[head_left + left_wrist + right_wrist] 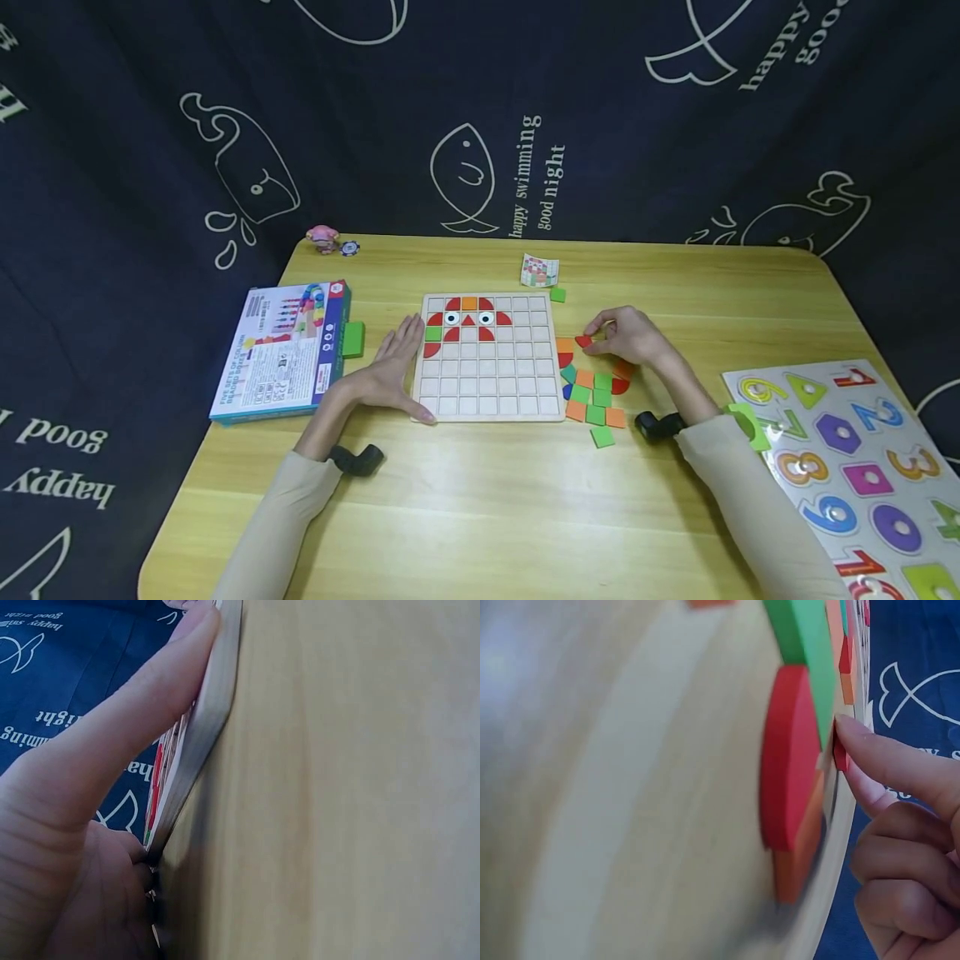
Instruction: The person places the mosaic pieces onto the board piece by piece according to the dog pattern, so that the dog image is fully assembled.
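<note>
A wooden grid board [495, 379] lies in the middle of the table, its upper left cells filled with red, orange and green tiles and two round-eye tiles [452, 318]. My left hand [386, 375] rests against the board's left side, thumb on the near left corner and fingers stretched along the edge. Between thumb and finger my right hand [633, 335] pinches a small red curved tile [582, 342], just right of the board. In the right wrist view that red tile [841, 757] shows partly behind the thumb. Below this hand lie loose green tiles [596, 415], orange tiles [576, 410] and several others.
A boxed bead set [281, 354] stands left, with a green block [353, 339] beside it. A small pattern card [540, 271] and a lone green tile [558, 295] lie behind the board. A number puzzle board [813, 396] covers the right side. A pink figurine [322, 238] stands far left.
</note>
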{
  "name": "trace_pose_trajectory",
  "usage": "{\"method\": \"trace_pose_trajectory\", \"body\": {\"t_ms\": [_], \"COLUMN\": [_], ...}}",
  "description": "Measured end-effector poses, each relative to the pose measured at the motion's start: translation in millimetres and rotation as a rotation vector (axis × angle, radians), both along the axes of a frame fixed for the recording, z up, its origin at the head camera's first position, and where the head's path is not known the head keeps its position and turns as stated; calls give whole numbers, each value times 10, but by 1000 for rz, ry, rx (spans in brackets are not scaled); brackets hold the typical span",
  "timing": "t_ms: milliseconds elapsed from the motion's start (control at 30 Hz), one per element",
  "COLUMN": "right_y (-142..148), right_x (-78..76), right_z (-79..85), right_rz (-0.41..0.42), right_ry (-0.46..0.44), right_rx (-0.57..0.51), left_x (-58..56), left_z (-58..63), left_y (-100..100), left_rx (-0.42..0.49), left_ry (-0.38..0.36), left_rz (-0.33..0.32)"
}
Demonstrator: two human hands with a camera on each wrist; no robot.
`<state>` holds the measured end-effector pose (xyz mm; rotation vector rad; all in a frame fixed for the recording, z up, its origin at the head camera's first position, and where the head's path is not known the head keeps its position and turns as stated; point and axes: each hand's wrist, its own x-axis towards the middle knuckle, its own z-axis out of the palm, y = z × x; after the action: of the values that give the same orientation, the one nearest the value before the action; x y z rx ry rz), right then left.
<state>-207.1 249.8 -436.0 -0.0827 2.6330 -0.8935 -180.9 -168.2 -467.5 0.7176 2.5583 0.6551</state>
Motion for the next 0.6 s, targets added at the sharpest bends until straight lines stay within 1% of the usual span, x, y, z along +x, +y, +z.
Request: {"method": "trace_pose_trajectory", "body": {"t_ms": [133,200,300,400,500,600], "right_y": [-46,-100,-262,-541,-894,-1281], "right_x": [-10,0,36,82,110,121], "right_z": [41,74,135,193,234,245], "right_rz": [21,21,24,36,65,68], "right_ry": [52,72,87,80,61,25], "right_rx": [36,17,-50,-119,-156,-179], "left_x": [7,9,11,7,2,-2], "left_z": [10,9,6,3,1,-8], "left_y": [-9,-12,-15,-12,-8,1], "left_rx": [-2,-5,-11,-12,-5,7], "left_ry": [-2,-1,1,-1,2,7], "left_rz": [7,9,13,14,7,-4]}}
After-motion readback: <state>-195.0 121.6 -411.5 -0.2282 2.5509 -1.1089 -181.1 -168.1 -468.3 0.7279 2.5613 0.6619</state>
